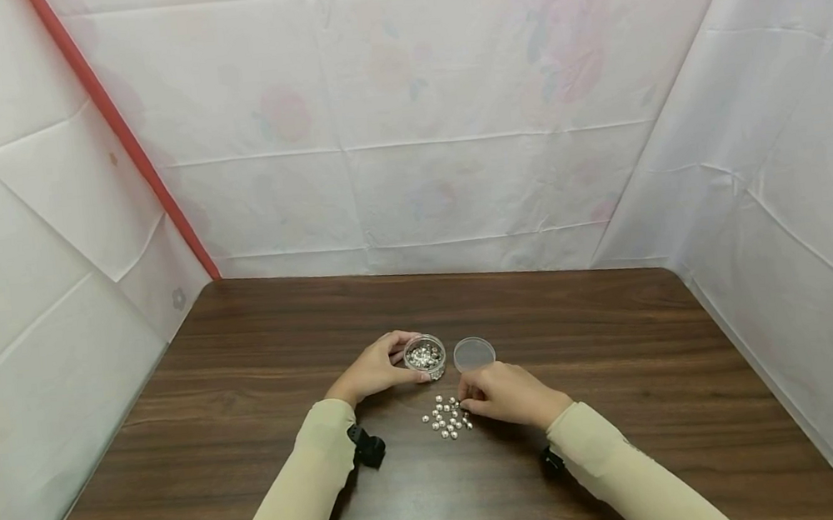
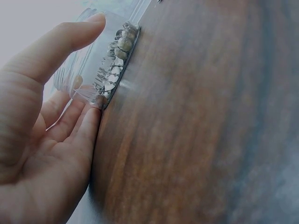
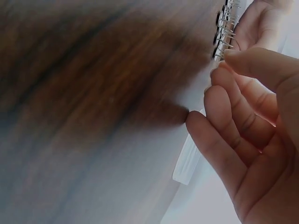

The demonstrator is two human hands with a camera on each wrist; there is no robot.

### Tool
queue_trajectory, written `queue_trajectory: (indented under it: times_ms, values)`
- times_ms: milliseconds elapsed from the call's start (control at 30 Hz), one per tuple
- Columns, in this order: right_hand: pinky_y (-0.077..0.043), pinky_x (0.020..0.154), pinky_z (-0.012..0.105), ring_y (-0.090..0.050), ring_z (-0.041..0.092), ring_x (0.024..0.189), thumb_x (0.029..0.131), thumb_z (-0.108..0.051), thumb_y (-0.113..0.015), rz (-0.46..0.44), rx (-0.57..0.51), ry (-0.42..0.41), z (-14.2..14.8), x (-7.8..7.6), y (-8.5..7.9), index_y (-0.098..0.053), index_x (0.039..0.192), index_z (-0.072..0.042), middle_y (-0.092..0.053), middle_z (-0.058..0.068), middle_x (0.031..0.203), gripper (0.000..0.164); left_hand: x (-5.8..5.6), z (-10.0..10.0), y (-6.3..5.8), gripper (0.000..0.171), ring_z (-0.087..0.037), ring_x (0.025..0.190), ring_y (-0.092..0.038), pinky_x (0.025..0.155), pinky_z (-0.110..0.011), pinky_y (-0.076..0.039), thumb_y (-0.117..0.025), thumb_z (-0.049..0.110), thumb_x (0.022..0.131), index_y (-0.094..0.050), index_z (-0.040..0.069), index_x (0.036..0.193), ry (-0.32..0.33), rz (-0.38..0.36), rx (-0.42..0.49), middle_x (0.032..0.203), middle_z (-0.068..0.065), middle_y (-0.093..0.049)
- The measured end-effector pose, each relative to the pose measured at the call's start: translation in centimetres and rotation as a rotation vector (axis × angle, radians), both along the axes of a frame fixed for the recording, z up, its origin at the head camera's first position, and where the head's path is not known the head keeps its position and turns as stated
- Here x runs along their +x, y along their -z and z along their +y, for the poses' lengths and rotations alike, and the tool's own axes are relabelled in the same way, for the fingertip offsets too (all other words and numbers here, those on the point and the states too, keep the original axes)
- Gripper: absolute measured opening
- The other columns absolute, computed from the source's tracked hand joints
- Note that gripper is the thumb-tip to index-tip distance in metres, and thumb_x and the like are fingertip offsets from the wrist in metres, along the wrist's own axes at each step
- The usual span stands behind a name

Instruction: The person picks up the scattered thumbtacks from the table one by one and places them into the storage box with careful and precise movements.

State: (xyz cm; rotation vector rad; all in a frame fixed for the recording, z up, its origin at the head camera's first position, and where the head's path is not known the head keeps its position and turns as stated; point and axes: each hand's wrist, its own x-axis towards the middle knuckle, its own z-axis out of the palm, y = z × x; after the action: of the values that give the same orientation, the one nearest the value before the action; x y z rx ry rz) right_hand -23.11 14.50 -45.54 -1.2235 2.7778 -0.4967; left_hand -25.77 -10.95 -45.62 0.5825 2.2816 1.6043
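A small clear round plastic jar (image 1: 435,370), partly filled with silver thumbtacks (image 1: 423,356), stands on the table. My left hand (image 1: 374,369) holds it from the left, thumb on the near side and fingers around the far side. Loose silver thumbtacks (image 1: 445,424) lie in a cluster in front of the jar; in the right wrist view the tacks (image 3: 226,35) show points sticking up. At the cluster's right edge my right hand (image 1: 514,393) pinches at a tack with thumb and index finger, which largely hide it. Its other fingers are bent beside the table surface.
A clear round lid (image 1: 474,352) lies right of the jar, just beyond the right hand. The dark wood-grain table (image 1: 302,321) is bounded by white patterned sheets (image 1: 448,123) at the back and sides. A red strip (image 1: 126,137) runs down the left corner.
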Motion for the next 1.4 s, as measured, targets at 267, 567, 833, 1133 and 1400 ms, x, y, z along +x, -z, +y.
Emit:
queue_trajectory:
  times_ms: [267,567,833,1133,1400]
  values:
    - [-0.048,0.05,0.024,-0.048,-0.004,0.057,0.085,-0.027,-0.068,0.036,0.013,0.012,-0.1,0.1,0.2,-0.065,0.083,-0.025,-0.057,-0.017,0.066,0.005,-0.2,0.0,0.2,0.07,-0.03,0.124,-0.041,0.105,-0.044,-0.04,-0.079,0.017,0.075,-0.045,0.001,0.133,-0.001,0.008,-0.002,0.134,-0.021,-0.044]
    - [-0.046,0.048,0.024,-0.047,-0.003,0.056,0.085,-0.026,-0.067,0.053,0.007,0.011,-0.1,0.1,0.1,-0.064,0.081,-0.025,-0.056,-0.017,0.064,0.005,-0.2,-0.1,0.3,0.069,-0.029,0.124,-0.042,0.104,-0.045,-0.041,-0.079,0.018,0.075,-0.045,0.004,0.133,0.001,0.007,0.0,0.133,-0.02,-0.045]
    - [-0.047,0.049,0.022,-0.049,-0.003,0.057,0.087,-0.027,-0.066,0.017,-0.017,0.006,0.1,0.1,-0.1,-0.064,0.081,-0.026,-0.058,-0.016,0.067,0.006,-0.2,-0.1,0.4,0.069,-0.028,0.123,-0.042,0.104,-0.044,-0.041,-0.079,0.019,0.074,-0.046,0.004,0.133,-0.002,0.011,-0.006,0.133,-0.019,-0.045]
    - [-0.047,0.05,0.02,-0.049,-0.001,0.056,0.088,-0.024,-0.064,-0.017,-0.08,-0.002,0.3,-0.3,-0.2,-0.061,0.082,-0.026,-0.057,-0.016,0.067,0.007,-0.3,-0.1,0.5,0.068,-0.028,0.123,-0.042,0.105,-0.044,-0.04,-0.079,0.017,0.074,-0.046,0.003,0.132,0.003,0.019,-0.002,0.133,-0.02,-0.045]
    - [-0.047,0.049,0.02,-0.049,-0.001,0.057,0.088,-0.02,-0.063,0.021,-0.145,0.017,0.3,-1.0,-1.0,-0.06,0.085,-0.024,-0.057,-0.014,0.068,0.006,-1.4,-0.1,2.6,0.07,-0.025,0.123,-0.043,0.105,-0.044,-0.04,-0.081,0.02,0.072,-0.047,0.008,0.132,-0.012,0.016,0.015,0.132,-0.016,-0.046]
